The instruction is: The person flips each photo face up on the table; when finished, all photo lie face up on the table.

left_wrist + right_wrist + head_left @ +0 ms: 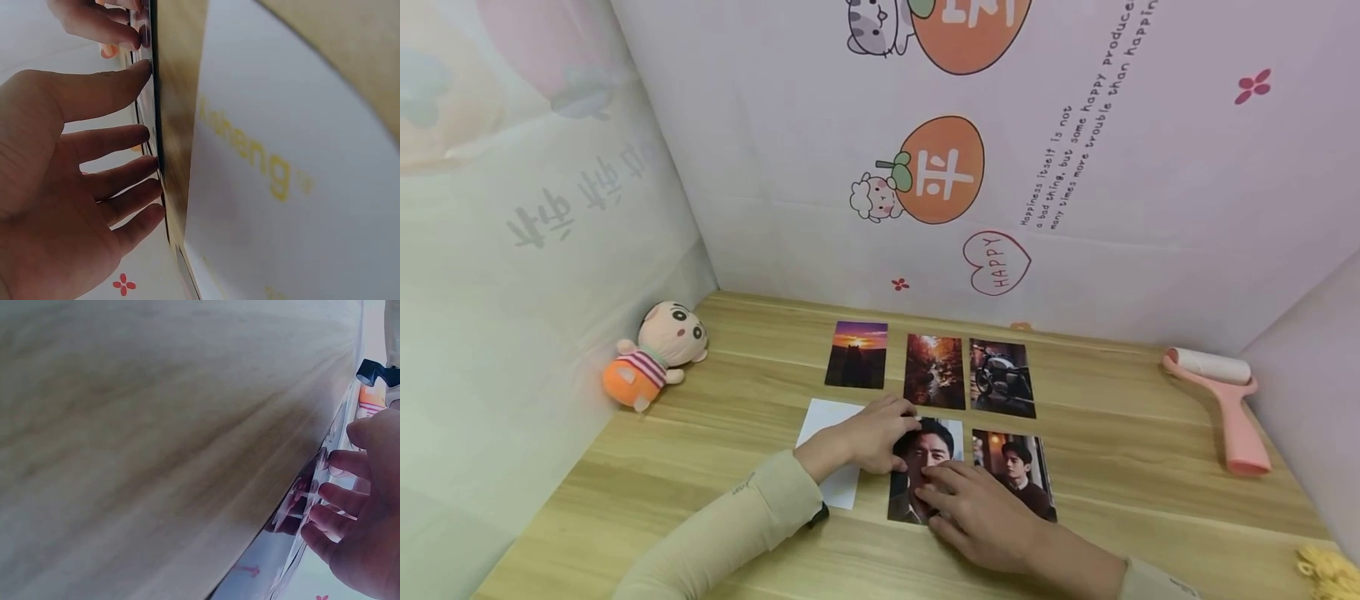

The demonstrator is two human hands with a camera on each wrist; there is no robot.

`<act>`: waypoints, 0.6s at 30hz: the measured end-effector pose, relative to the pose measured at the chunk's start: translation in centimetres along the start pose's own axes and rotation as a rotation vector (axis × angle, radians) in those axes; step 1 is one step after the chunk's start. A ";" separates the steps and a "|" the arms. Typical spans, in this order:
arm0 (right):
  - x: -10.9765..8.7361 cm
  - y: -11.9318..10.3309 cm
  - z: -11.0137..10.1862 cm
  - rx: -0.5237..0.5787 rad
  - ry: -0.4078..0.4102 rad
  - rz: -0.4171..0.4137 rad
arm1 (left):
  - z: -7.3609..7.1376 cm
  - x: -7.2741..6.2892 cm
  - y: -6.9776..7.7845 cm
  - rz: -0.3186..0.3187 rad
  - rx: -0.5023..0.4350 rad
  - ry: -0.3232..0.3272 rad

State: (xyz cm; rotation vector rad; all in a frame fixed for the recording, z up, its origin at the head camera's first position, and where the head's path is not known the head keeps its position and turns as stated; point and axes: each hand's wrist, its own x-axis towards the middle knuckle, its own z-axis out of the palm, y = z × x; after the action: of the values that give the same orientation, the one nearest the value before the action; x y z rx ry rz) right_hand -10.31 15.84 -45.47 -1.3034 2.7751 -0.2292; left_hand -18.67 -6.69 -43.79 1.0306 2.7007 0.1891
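A portrait photo card (937,437) lies flat on the wooden table between both hands. My left hand (872,435) rests its fingertips along the card's left side and top corner; its fingers are nearly straight in the left wrist view. From the right, my right hand (983,518) touches the card's surface with extended fingers, as the right wrist view also shows. Under the left forearm is a white card (829,414), partly hidden, with yellow lettering in the left wrist view. Right of the portrait lies a card of a seated person (1021,463), its lower part covered by the right hand.
Behind them lie a sunset card (856,357), an autumn stream card (934,372) and a motorcycle card (1002,380). A plush doll (658,354) leans at the left wall. At right are a pink lint roller (1228,400) and a fuzzy yellow object (1330,572). A printed backdrop (820,233) stands behind.
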 end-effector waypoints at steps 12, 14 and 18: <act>2.5 -1.4 -0.9 -0.025 0.066 -0.030 | -1.6 -2.2 -3.3 -0.079 -0.205 0.055; 3.1 -1.7 -1.0 -0.039 0.048 -0.045 | -1.8 -2.7 -4.0 -0.100 -0.218 0.052; 4.5 -2.4 -1.3 -0.101 0.033 -0.088 | -2.4 -3.8 -5.5 -0.129 -0.240 0.039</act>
State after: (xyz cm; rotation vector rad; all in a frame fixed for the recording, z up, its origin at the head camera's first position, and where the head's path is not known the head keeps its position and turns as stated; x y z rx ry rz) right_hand -11.51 11.04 -43.78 -1.4591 2.7933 -0.1168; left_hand -20.12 -13.39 -41.91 0.7883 2.6841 0.5002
